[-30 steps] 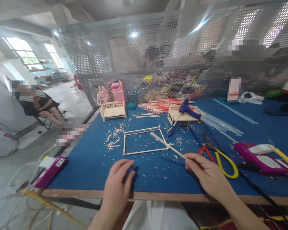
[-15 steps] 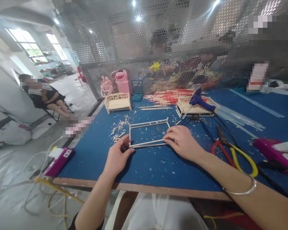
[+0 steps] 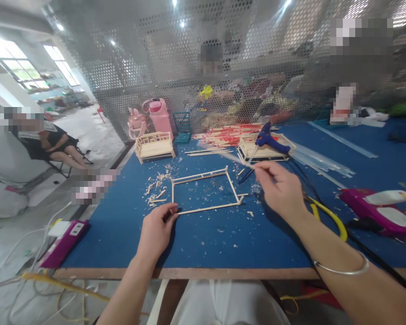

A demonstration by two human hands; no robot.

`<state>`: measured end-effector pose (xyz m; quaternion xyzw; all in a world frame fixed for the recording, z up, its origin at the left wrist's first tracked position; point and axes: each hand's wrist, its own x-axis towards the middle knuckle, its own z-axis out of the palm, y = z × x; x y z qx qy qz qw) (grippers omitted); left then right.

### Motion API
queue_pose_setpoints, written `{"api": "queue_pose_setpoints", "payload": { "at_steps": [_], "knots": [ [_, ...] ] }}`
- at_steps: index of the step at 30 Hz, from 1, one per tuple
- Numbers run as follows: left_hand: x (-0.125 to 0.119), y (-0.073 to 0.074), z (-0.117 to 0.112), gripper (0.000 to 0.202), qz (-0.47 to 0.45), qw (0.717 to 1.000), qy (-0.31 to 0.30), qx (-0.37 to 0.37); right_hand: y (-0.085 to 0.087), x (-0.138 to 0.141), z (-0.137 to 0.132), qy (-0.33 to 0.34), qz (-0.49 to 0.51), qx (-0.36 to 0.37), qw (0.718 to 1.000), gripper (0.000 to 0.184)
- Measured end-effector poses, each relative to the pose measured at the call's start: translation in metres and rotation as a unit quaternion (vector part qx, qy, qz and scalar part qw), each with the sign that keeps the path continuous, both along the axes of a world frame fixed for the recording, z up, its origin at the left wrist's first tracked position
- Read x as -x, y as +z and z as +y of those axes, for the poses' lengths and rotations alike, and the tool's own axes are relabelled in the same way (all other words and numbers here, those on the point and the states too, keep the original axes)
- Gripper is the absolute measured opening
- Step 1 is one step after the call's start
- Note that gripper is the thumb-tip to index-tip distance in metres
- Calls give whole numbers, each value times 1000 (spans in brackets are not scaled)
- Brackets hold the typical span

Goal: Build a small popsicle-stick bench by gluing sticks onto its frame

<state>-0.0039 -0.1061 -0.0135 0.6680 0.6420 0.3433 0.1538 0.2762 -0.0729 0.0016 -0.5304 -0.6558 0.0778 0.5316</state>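
Observation:
A rectangular frame of thin wooden sticks [image 3: 208,209] lies on the blue tabletop. My left hand [image 3: 158,224] pinches its near left corner between thumb and fingers. Held up to the right of the frame, my right hand [image 3: 280,192] grips one end of a thin wooden stick [image 3: 235,158], which is smeared by motion and points to the far left. Beyond it a blue hot glue gun [image 3: 270,139] rests on a small wooden tray-like piece [image 3: 250,146]. A little wooden bench [image 3: 155,146] stands at the far left of the tabletop.
Red-tipped sticks [image 3: 223,134] are heaped at the back, near clear glue sticks [image 3: 325,160]. Yellow-handled pliers [image 3: 334,219] lie partly behind my right arm. Purple power strips [image 3: 66,241] sit at both sides. Wood scraps dot the blue top [image 3: 203,248]. A person [image 3: 50,140] sits at left.
My right hand has left the frame's near right side and lifted off to the right with a stick. My left hand stays at the near left corner. The whole view has shifted.

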Motion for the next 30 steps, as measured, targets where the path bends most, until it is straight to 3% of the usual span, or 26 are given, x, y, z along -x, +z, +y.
{"api": "queue_pose_setpoints", "payload": {
  "at_steps": [2,4,9,15,17,20,21,22,24,27,30],
  "knots": [
    [1,2,0,17,10,1000,15,-14,2,-8,4,-52,91,-2,994,24],
    [2,4,-2,17,10,999,33,-27,2,-12,8,-48,144,16,988,23],
    [-2,0,-19,24,-9,995,70,-73,0,-8,15,15,173,84,981,21],
    [-13,-12,-39,27,11,985,93,-145,0,-7,16,20,197,116,973,20],
    [-14,-8,-40,26,7,983,98,-154,0,-6,14,59,232,215,947,17],
    [-12,0,-37,25,1,983,99,-158,-3,1,9,189,275,409,849,18],
    [-11,2,-35,25,-1,983,96,-156,-4,4,8,216,280,443,824,18],
    [-11,4,-34,24,-1,984,91,-155,-6,5,8,217,283,450,818,17],
    [-11,6,-32,23,0,986,76,-151,-9,5,11,146,279,401,860,14],
    [-12,7,-27,20,6,989,37,-144,-11,-4,20,37,242,263,933,10],
    [-11,10,-23,17,24,991,-10,-132,-7,-13,22,50,202,162,965,21]
  ]
}}
